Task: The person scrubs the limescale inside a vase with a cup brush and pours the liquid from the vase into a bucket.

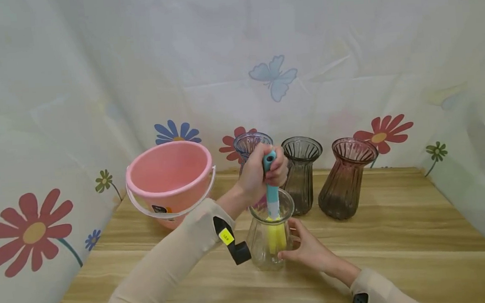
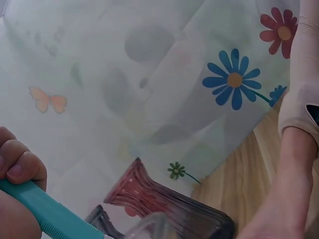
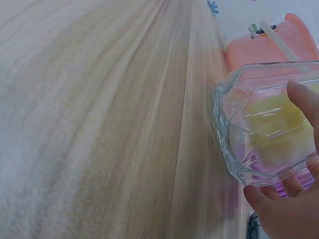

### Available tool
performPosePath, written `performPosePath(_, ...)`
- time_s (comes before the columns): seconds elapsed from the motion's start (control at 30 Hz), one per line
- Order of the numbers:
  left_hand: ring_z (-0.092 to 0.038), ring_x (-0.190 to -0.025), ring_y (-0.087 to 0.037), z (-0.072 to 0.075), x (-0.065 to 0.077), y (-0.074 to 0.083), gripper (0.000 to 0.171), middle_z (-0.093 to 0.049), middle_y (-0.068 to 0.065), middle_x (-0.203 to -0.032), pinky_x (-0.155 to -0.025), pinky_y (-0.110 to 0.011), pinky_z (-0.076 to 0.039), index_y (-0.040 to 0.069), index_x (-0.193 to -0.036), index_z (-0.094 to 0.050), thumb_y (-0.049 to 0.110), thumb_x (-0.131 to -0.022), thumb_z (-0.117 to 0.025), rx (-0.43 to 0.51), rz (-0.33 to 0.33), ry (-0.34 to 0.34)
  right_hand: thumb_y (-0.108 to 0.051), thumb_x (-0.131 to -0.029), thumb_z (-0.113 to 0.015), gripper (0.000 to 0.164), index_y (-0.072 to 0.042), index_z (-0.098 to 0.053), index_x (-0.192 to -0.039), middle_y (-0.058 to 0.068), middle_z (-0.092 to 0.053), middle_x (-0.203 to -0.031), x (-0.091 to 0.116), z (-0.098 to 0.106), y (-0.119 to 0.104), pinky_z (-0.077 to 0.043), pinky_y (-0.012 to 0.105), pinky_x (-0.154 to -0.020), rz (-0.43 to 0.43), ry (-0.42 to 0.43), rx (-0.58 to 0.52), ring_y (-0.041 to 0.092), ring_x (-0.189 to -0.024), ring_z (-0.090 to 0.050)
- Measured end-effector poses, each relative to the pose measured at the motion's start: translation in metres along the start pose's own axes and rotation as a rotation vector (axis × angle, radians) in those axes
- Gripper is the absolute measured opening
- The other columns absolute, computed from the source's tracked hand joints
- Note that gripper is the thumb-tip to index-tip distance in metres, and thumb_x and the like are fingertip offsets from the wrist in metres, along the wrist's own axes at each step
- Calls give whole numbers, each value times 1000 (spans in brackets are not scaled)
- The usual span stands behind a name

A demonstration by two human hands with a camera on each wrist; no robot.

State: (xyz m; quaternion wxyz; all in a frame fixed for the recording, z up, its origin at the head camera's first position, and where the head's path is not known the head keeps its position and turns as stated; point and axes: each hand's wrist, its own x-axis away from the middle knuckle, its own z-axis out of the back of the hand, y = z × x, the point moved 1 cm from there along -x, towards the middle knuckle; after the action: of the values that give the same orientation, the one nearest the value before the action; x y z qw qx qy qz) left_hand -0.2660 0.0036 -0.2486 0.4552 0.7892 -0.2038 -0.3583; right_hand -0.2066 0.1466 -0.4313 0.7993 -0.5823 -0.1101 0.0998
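Note:
A clear glass vase [image 1: 260, 253] with ribbed sides and a flared rim stands on the wooden table. My left hand [image 1: 253, 174] grips the teal handle of a sponge brush [image 1: 273, 196] from above. The brush's yellow sponge head [image 1: 276, 236] is inside the vase, and the right wrist view shows the sponge [image 3: 279, 124] through the glass. Low on the vase's right side, my right hand [image 1: 310, 250] holds it with thumb and fingers around the glass. In the left wrist view, the teal handle [image 2: 55, 214] runs out from the curled fingers.
A pink bucket [image 1: 169, 168] with a white handle stands at the back left. Behind the hands are a blue-purple vase [image 1: 252, 140], partly hidden, a grey vase [image 1: 301, 180] and a pink-to-grey vase [image 1: 346, 182]. A flower-patterned cloth [image 1: 202, 55] hangs around the table.

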Motion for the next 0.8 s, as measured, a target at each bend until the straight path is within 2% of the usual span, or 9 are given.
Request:
performPosePath(0.17, -19, -38, -12, 6, 6, -20, 34, -25, 5, -45, -39, -28, -13, 11, -55, -29, 19, -87, -20, -8, 13, 7, -14, -74, -76, 79, -5, -27, -135, 25, -34, -135, 1, -1, 2, -41, 49, -94, 0, -24, -13, 46, -122, -39)
performPosePath(0.4, -18, -37, -12, 4, 8, -18, 34, -25, 5, -45, -39, -28, -13, 12, -55, -29, 19, -87, -20, -19, 6, 14, -15, -74, -76, 78, -6, -28, -135, 24, -34, -136, 1, -3, 2, -41, 50, -95, 15, -34, -9, 44, -125, -37)
performPosePath(0.6, -18, -38, -11, -3, 2, -6, 36, -25, 4, -46, -40, -29, -13, 10, -55, -28, 20, -88, -19, -37, -6, 4, -15, -73, -77, 77, -8, -29, -134, 21, -36, -134, 0, -2, 3, -44, 47, -92, 22, -22, -2, 42, -124, -37)
performPosePath(0.8, -18, -38, -11, -13, -10, 26, 36, -25, 4, -46, -40, -27, -13, 11, -56, -29, 20, -89, -18, -48, -47, -16, -8, -70, -78, 79, -7, -29, -133, 20, -38, -132, 2, -3, 1, -39, 49, -97, 48, 14, 1, 38, -124, -37)
